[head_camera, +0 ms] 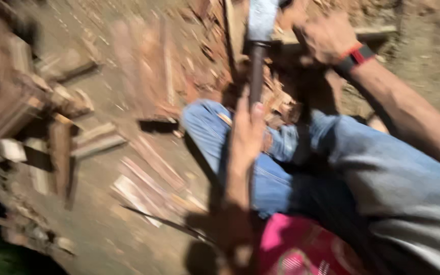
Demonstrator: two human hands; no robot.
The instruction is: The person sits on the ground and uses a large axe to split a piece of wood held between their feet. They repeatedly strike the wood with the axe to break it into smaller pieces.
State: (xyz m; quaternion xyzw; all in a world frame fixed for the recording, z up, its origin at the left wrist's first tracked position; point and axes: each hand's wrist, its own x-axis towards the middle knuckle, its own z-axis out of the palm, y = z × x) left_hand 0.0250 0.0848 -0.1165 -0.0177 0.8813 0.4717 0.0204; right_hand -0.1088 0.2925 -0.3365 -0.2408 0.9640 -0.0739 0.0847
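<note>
Motion blur smears most of what we see, yet the main things read well enough. Our left hand [245,135] is wrapped around the dark handle of a hatchet [257,46], gripping it low down, just above our knee in blue jeans [276,173]. Our right hand [327,35] sits farther out and to the right of the blade, with a red and black wristband [356,56] on its wrist; it seems to press on a wooden block [378,33], though we cannot tell whether its fingers are closed around anything.

Beyond and between our two hands lies a heap of reddish wood chips [276,97]. Off to the left of our left hand, split wood pieces [92,140] are scattered over the dirt ground [108,239].

The hatchet's long axis runs almost straight away from us, handle toward our body, pale metal head pointing away at the far end, near our right hand.

We judge the chief risk to be that closeness: the blade is just beside our right hand, so a glancing stroke or a block that shifts could bring the edge onto our fingers. A slip downward could also carry it toward our knee, which lies directly under the handle.
</note>
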